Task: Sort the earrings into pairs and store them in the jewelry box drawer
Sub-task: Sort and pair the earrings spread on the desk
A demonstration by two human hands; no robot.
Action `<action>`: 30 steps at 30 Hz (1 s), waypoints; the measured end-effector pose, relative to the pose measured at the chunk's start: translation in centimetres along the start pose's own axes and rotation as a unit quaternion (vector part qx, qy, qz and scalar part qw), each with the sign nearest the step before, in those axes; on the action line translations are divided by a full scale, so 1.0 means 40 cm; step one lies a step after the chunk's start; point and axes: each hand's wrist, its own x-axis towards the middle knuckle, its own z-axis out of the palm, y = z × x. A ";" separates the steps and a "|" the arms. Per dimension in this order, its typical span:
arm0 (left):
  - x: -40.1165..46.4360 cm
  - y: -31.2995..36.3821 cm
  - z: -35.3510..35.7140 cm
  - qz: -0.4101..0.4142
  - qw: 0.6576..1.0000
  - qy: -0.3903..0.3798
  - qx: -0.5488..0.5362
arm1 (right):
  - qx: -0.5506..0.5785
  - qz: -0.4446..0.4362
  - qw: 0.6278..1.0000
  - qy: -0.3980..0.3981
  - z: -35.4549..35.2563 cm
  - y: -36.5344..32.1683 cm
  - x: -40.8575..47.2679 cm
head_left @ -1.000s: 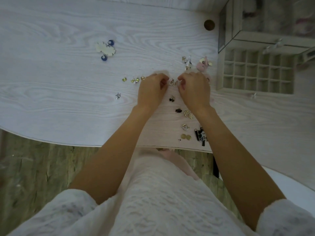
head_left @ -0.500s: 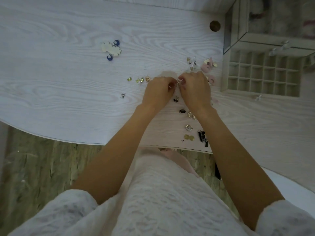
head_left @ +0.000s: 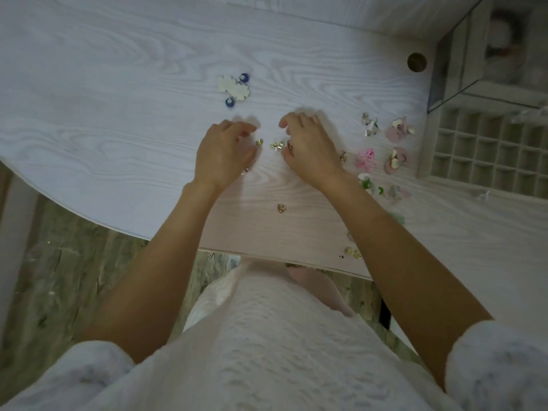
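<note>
My left hand (head_left: 225, 152) and my right hand (head_left: 311, 149) hover low over the white table (head_left: 118, 137), fingers loosely curled. Between them lies a row of tiny gold stud earrings (head_left: 277, 145). One gold stud (head_left: 259, 142) sits just off my left fingertips, and my right thumb touches the rightmost stud (head_left: 289, 146). Neither hand plainly holds anything. The open jewelry box drawer (head_left: 427, 152), a grid of small empty compartments, stands at the right.
Other earrings lie scattered: a white cloud pair with blue beads (head_left: 234, 87), silver ones (head_left: 370, 127), pink ones (head_left: 397, 160), a gold heart (head_left: 281, 207), gold discs (head_left: 353, 252) by the table's front edge. The jewelry box (head_left: 462, 63) stands at the back right beside a cable hole (head_left: 416, 62).
Both hands let go of the gold earrings they pinched together and moved left to the row of gold studs. They have spread apart. The view has shifted left.
</note>
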 end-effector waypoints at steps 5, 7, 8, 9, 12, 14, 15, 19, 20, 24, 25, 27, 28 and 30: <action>0.016 0.028 0.024 -0.017 1.000 -0.008 -0.017 | 0.017 0.050 0.998 -0.028 0.012 0.005 0.000; 0.010 0.032 0.026 0.000 1.000 -0.016 -0.022 | 0.010 0.040 0.999 -0.022 0.011 0.009 -0.020; 0.005 0.034 0.028 0.012 0.999 -0.022 -0.021 | 0.004 0.033 0.999 -0.023 0.011 0.011 -0.032; 0.000 0.034 0.031 0.023 0.999 -0.028 -0.017 | 0.000 0.027 0.999 -0.025 0.009 0.011 -0.046; -0.028 0.037 0.034 0.043 0.999 -0.018 0.001 | 0.018 0.027 0.999 -0.023 0.008 0.009 -0.084; -0.057 0.044 0.028 0.066 0.998 0.021 -0.002 | 0.049 0.035 0.998 -0.008 0.008 0.009 -0.099; -0.078 0.051 0.027 0.084 0.996 0.025 -0.008 | 0.055 0.036 0.998 -0.004 0.010 0.010 -0.106; -0.172 0.080 0.045 0.135 0.988 -0.073 -0.014 | 0.030 0.025 0.999 0.009 0.027 0.017 -0.138; -0.188 0.082 0.054 0.131 0.987 -0.096 -0.012 | 0.026 0.022 0.999 0.016 0.030 0.018 -0.145; -0.213 0.092 0.076 0.096 0.990 -0.098 -0.018 | -0.001 -0.006 1.000 0.022 0.034 0.015 -0.176; -0.216 0.098 0.081 0.094 0.992 -0.085 -0.019 | -0.008 -0.013 1.000 0.025 0.031 0.015 -0.191; -0.222 0.101 0.086 0.089 0.994 -0.065 -0.012 | -0.005 -0.011 0.999 0.032 0.030 0.012 -0.223; -0.224 0.101 0.089 0.088 0.995 -0.056 -0.008 | -0.002 -0.009 0.999 0.036 0.028 0.013 -0.244; -0.228 0.109 0.092 0.088 0.995 -0.042 -0.012 | -0.003 -0.008 0.999 0.051 0.025 0.026 -0.290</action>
